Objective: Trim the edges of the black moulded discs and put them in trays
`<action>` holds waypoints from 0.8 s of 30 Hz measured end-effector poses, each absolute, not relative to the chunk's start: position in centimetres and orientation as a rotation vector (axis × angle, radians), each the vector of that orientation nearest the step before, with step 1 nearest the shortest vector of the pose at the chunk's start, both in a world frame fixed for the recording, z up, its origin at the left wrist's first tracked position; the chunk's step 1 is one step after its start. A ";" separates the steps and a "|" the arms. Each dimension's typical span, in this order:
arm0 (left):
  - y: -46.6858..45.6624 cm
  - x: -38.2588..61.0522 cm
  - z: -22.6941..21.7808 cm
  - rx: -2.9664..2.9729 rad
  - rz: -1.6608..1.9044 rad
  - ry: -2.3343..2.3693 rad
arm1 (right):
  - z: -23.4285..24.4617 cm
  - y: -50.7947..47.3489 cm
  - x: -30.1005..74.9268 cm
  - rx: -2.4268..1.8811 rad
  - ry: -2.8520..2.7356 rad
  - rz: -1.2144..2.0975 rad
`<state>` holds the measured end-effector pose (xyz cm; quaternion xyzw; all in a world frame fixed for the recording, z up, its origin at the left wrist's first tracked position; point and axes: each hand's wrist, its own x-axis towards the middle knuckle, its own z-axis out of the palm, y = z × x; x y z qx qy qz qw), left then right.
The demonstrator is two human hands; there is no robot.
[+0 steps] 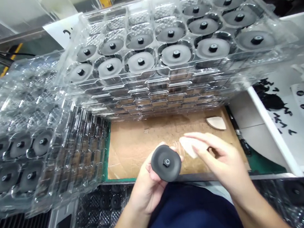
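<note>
Over the near part of the card (133,141) on the worktop (266,166), the left grip (148,186) bears the disc (160,166), fingers closed about its rim and behind it, stud (167,162) turned up to the viewer; the right grip (223,155) pinches a pale pad (189,147) between thumb and fingers, just right of the disc; whether pad and disc touch, I cannot tell. To handle the pair well, the disc seems best borne by rim and underside, as here, so that the upper face and stud stay free of fingertips; the pinch on the pad should be light, with enough of its edge left bare that pad rather than nail would meet the dark surface; turning the disc with the left fingers looks steadier than reaching round it with the right. Both hands do well to work low over the card, where a slip would land softly; the far stack (151,80) and left stack (64,147) of clear trays, with more discs (141,67) in their pockets, leave little elbow room; the spare pad (216,123) lies on the card's far right, near the pen (239,132), and is best left clear of the sleeve-side forearm.
</note>
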<state>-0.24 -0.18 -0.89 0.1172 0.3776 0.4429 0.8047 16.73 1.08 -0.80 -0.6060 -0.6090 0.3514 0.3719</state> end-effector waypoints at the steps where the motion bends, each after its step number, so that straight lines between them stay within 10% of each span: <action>1: -0.2 0.0 -0.8 0.255 0.963 0.823 | 0.8 1.3 16.3 -1.482 -1.553 0.820; 6: -0.2 0.1 -1.3 0.250 1.038 0.851 | 3.6 1.0 15.2 -1.072 -1.943 0.910; 24: -0.7 0.0 -1.3 0.087 1.002 0.640 | -9.1 -1.7 17.8 -1.602 -1.778 1.172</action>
